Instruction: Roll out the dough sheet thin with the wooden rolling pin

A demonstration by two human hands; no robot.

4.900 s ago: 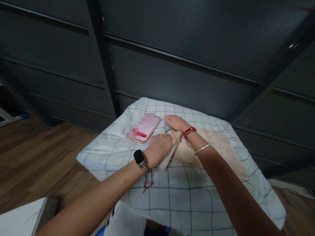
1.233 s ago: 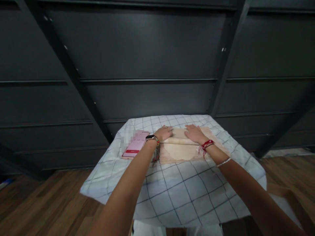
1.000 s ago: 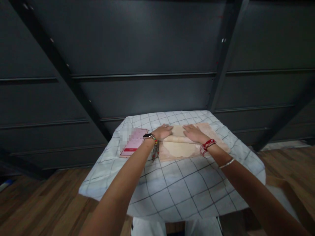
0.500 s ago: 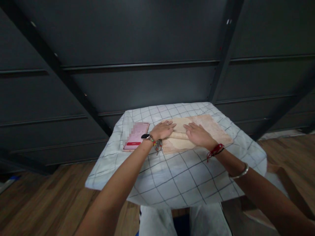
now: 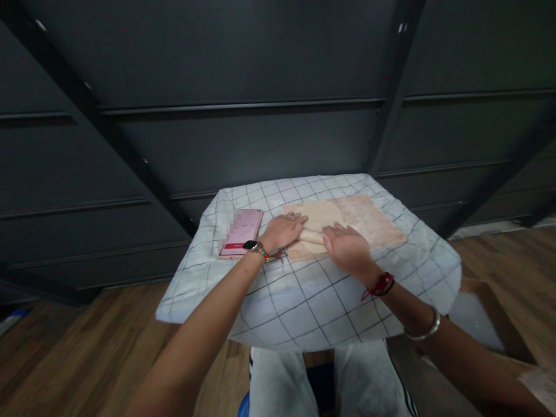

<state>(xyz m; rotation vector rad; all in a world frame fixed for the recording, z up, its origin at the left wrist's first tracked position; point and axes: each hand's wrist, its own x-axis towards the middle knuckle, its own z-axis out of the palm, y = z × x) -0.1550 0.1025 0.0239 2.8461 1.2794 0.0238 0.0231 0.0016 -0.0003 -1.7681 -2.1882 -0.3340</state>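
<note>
A slim pale wooden rolling pin [image 5: 311, 237] lies across a flat, round sheet of dough [image 5: 324, 214] on a flour-dusted board [image 5: 371, 223]. My left hand [image 5: 283, 230] rests over the pin's left end, fingers reaching forward over it. At the other end, my right hand [image 5: 346, 248] has its fingers bent over the pin. Both hands cover the pin's ends, and only its middle shows. The dough's far part is in plain view beyond the pin.
A phone [image 5: 241, 231] with a lit pink screen lies left of the board. Checked cloth [image 5: 304, 313] covers the small table and hangs over its edge. Dark metal panels [image 5: 243, 145] rise behind. An open cardboard box [image 5: 499, 318] stands on the floor at right.
Both hands have drawn the rolling pin slightly nearer to me, and more of the dough's far side shows. My right wrist is lower. The whole view has shifted a little.
</note>
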